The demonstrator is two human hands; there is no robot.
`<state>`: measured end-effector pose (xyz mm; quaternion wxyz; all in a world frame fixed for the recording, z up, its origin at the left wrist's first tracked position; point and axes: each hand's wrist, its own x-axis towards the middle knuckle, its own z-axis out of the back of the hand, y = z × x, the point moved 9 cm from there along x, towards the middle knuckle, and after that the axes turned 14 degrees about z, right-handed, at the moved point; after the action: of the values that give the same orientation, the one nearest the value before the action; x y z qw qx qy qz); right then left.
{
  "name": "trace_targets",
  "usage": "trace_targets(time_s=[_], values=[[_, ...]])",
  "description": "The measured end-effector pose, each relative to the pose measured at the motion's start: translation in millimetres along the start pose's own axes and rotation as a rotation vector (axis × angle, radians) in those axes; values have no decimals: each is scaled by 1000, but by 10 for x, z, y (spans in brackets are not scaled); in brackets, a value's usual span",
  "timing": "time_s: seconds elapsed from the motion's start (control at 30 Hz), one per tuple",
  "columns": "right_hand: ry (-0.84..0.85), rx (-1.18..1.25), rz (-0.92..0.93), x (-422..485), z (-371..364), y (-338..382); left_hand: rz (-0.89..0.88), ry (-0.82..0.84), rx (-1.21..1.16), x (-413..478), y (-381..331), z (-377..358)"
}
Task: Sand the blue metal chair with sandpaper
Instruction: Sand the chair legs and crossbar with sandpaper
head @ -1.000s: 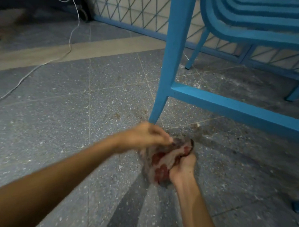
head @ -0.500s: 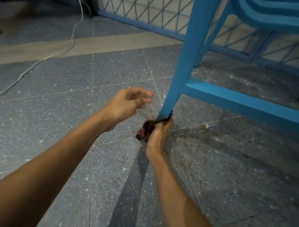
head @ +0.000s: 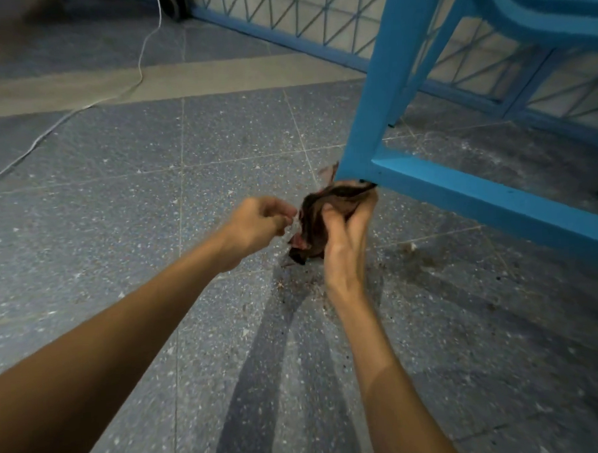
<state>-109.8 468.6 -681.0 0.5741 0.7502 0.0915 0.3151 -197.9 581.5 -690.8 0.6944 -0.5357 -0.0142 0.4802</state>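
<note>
Because the sandpaper point(head: 316, 218) is crumpled into a soft, worn wad, it should bend easily round the chair leg point(head: 380, 85) and weigh almost nothing. The sound hold is the one the right hand point(head: 346, 238) has on it: fingers and thumb curled round the bunched sheet, pressing its top edge against the foot of the leg, just under where the crossbar point(head: 478, 198) joins. The chair point(head: 538, 7) looks like stiff painted metal, probably heavy enough to stand firm under rubbing, though a brace on the leg above the paper would steady it. The left hand point(head: 253, 228) sits just beside the sheet's loose edge with fingers curled; whether it pinches that edge I cannot tell. Brown grit point(head: 293, 284) lies on the speckled floor point(head: 118, 200) beneath, and a white cable point(head: 139, 62) trails off near a blue lattice fence point(head: 316, 30).
</note>
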Motion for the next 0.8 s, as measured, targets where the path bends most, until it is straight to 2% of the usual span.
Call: trace_targets(time_s=[0.2,0.43,0.5,0.57,0.63,0.67,0.8], values=[[248,-424,-224,-296,-28,-782,130,26,79,37,483,-6],[106,-522,-243,-266,168,-701,206,15,123,59,713,164],[-6,-537,-209,-266,294,-549,285,160,205,-16,804,71],[-156,-536,-167,-337,426,-386,420,464,233,-269,943,-249],[-242,-500,-139,-474,456,-276,505,677,94,-519,1009,-594],[-241,-483,-139,-541,428,-258,518,711,-46,-570,986,-733],[-70,-362,-178,-761,170,-380,578,624,-674,-383,985,-816]])
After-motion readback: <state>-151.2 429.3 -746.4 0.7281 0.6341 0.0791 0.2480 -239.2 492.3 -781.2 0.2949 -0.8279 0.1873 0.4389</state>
